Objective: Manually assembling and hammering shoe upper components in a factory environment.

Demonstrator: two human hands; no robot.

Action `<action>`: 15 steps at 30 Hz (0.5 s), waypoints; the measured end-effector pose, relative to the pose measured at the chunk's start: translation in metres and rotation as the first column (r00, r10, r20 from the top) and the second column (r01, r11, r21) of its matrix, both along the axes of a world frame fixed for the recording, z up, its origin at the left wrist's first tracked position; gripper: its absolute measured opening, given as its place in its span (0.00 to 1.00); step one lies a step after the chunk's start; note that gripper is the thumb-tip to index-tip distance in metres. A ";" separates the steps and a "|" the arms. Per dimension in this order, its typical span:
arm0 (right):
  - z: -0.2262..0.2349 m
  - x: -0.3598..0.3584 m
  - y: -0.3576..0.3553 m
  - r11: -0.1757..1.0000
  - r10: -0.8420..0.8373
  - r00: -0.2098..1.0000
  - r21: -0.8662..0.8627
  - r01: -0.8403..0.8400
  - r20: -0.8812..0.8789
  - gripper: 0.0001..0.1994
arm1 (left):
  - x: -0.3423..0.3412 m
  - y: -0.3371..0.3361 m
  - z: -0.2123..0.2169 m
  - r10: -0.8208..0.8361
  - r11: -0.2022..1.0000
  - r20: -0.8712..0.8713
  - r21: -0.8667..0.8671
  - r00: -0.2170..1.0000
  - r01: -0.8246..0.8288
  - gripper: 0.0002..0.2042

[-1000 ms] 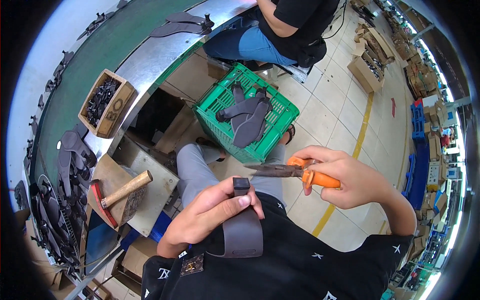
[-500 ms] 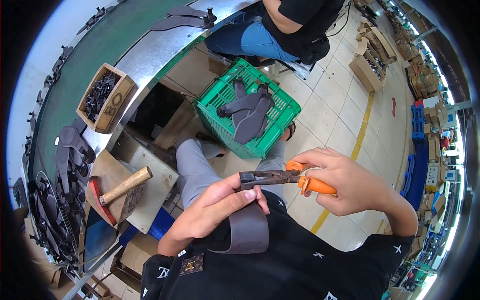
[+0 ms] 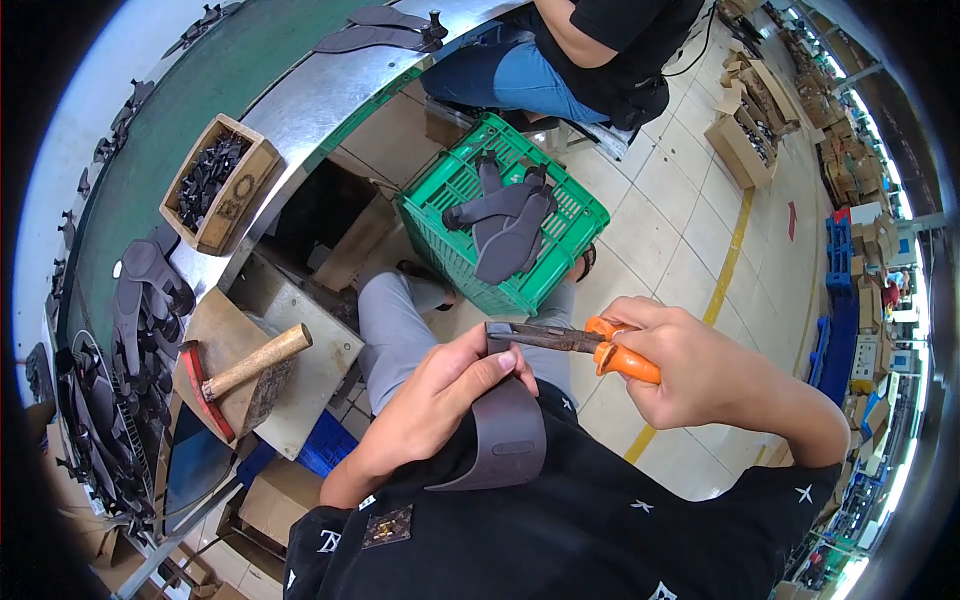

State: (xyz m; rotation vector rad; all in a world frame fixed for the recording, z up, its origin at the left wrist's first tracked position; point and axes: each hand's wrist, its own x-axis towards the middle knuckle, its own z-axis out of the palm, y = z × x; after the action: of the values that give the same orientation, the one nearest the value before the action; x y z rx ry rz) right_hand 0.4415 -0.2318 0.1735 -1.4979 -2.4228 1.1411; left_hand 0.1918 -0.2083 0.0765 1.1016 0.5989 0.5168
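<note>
Between the thumb and fingers of my left hand (image 3: 435, 390) is a curved dark grey sole (image 3: 510, 435), its broad rounded end hanging down against my black shirt. My right hand (image 3: 695, 365) is wrapped round the orange handles of a pair of pliers (image 3: 570, 340). The pliers' dark metal jaws reach left to the sole's upper end, just above my left thumb. Exactly what the jaw tips grip there is too small to make out. Several similar dark soles (image 3: 515, 240) lie on the green crate in front of my knees.
Left of me, a red-headed hammer (image 3: 255, 365) lies on a wooden block (image 3: 225, 320). A wooden box (image 3: 255, 180) of small black parts stands on the metal-edged bench, near piled soles (image 3: 145, 285). Beyond the green crate (image 3: 565, 200), another person (image 3: 600, 60) sits at the bench.
The pliers' jaws and handles have drawn closer together as my right hand squeezes. My left hand keeps its hold on the sole. The whole view has shifted slightly.
</note>
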 end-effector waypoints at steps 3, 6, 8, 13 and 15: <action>0.001 -0.001 0.000 1.000 -0.009 0.999 -0.015 0.010 0.043 0.10 | -0.001 -0.001 -0.005 0.009 1.000 -0.019 0.030 1.000 -0.008 0.14; 0.000 0.003 0.003 0.999 0.011 0.997 -0.041 -0.008 0.072 0.09 | -0.005 -0.001 0.004 -0.024 0.999 -0.045 0.031 0.999 0.025 0.14; -0.002 0.010 0.006 0.994 0.013 0.989 -0.105 -0.029 -0.151 0.07 | -0.007 -0.001 0.007 -0.046 0.999 -0.056 0.019 0.997 0.047 0.13; -0.007 0.022 0.006 0.984 -0.022 0.974 -0.175 -0.018 -0.225 0.06 | -0.016 0.001 0.014 -0.091 0.981 0.177 -0.152 0.980 0.118 0.13; -0.009 0.022 0.004 0.989 -0.020 0.974 -0.148 -0.014 -0.224 0.06 | -0.016 0.000 0.015 -0.103 0.978 0.167 -0.162 0.981 0.131 0.13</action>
State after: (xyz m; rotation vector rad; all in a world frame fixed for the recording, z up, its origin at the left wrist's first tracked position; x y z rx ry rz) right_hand 0.4639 -0.2278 0.1646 -1.3240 -2.2273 1.4342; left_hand 0.1759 -0.2082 0.0914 0.9158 0.4288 0.4362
